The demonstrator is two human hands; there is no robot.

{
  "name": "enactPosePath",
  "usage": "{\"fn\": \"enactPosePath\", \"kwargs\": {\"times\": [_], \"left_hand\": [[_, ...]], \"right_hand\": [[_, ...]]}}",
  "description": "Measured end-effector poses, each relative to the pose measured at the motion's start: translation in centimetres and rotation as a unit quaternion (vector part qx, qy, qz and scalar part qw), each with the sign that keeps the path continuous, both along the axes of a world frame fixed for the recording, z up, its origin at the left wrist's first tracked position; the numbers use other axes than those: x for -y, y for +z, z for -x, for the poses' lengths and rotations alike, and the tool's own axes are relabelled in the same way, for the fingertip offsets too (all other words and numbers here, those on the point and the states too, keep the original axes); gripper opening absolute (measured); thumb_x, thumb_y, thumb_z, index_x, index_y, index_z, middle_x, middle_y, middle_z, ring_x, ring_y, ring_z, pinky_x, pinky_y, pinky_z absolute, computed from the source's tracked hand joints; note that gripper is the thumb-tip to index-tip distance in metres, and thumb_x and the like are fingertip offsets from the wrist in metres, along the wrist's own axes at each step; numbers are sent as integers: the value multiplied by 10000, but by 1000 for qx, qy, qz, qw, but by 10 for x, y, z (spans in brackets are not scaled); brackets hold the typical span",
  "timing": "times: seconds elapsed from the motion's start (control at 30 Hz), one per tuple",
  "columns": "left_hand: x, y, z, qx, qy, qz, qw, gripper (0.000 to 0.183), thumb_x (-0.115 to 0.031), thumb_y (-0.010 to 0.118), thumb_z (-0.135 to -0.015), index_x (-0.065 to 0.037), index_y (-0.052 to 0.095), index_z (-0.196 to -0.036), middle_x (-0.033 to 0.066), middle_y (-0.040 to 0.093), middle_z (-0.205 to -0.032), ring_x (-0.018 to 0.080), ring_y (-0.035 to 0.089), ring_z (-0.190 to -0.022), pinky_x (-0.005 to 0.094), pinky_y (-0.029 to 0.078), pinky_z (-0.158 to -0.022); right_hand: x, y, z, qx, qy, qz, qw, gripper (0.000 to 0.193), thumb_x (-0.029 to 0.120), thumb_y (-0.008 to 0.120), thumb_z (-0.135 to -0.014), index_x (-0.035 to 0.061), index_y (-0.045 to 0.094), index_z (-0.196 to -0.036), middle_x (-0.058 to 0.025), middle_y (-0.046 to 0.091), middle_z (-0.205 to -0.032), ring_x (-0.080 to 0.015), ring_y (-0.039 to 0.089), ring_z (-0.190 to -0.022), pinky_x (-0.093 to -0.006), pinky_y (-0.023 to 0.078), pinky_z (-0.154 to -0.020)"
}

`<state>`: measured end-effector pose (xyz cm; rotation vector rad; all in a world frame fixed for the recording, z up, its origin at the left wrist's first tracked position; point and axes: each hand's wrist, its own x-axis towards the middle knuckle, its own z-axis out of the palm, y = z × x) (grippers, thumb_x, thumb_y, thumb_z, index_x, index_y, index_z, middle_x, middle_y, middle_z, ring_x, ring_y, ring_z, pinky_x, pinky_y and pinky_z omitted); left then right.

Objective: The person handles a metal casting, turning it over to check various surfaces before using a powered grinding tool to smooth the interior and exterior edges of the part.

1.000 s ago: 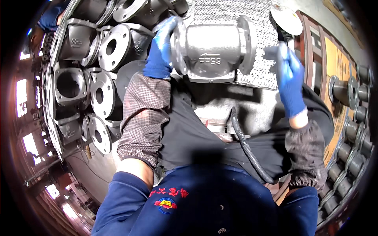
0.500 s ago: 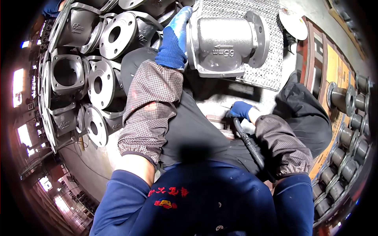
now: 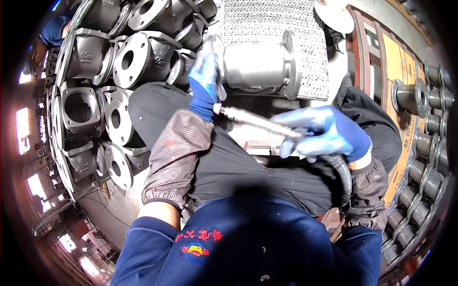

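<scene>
Flanged grey valve body (image 3: 260, 66) lies at upper centre of the frame on a metal mesh mat (image 3: 272, 19), its long axis running left to right, flanges upright at either end. The person's left hand (image 3: 206, 83), in a blue glove, is closed over the left flange and steadies the casting. Just below and to the right, the gloved right hand (image 3: 327, 133) is wrapped around the rear of a slim pneumatic hand tool (image 3: 255, 121), whose silver barrel slants up and leftward, its tip near the left wrist and just under the casting. A black air hose (image 3: 344, 178) trails down from the tool at lower right. The left hand is the nearer one, already touching; the tool tip stands close beneath, with the left wrist lying in its line. Stacked cast flanged bodies (image 3: 114, 81) crowd the left of the frame, and a row of smaller flanged fittings (image 3: 424, 157) runs down the right edge beside a wooden crate (image 3: 396, 62).
</scene>
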<state>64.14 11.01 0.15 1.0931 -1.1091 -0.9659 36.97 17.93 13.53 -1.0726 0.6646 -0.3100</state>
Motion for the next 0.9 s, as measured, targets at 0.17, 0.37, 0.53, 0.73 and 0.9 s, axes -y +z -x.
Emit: {"fn": "enactPosePath", "kwargs": {"times": [0.17, 0.37, 0.53, 0.73, 0.9], "left_hand": [[9, -15, 6, 162, -5, -10, 987, 336, -251, 479, -959, 47, 576, -1080, 58, 603, -971, 143, 545, -845, 281, 452, -759], [6, 62, 34, 335, 41, 202, 919, 238, -143, 496, -930, 55, 628, -949, 114, 623, -724, 163, 579, -615, 276, 461, -620], [-45, 73, 55, 315, -153, 77, 933, 288, -189, 474, -974, 49, 636, -982, 82, 631, -770, 129, 594, -703, 257, 473, -642], [-49, 89, 60, 141, -266, -69, 951, 395, -273, 389, -992, 59, 604, -998, 132, 660, -968, 168, 626, -859, 278, 504, -781], [-39, 77, 59, -160, -359, -226, 891, 500, -365, 314, -1004, 68, 558, -1062, 208, 614, -1094, 263, 626, -935, 375, 530, -804]], "right_hand": [[-5, -3, 3, 1, -286, 53, 957, 556, 182, 622, -790, -78, 485, -1262, -100, 665, -923, -88, 549, -596, -202, 457, -567], [-9, -31, -8, 4, -341, 56, 938, 511, 113, 603, -839, -49, 452, -1300, -81, 670, -972, -84, 559, -707, -214, 469, -635], [-24, -35, -33, 25, -342, 67, 937, 468, 120, 681, -817, -20, 527, -1236, -61, 648, -955, -77, 581, -758, -206, 485, -642], [-28, -65, -69, -299, -295, 349, 838, 390, 380, 716, -751, 30, 663, -913, -166, 652, -746, -271, 639, -641, -372, 516, -611], [-22, -53, -65, 39, -280, -9, 959, 373, 398, 600, -852, 30, 653, -822, -124, 666, -712, -172, 608, -524, -276, 482, -466]]}}
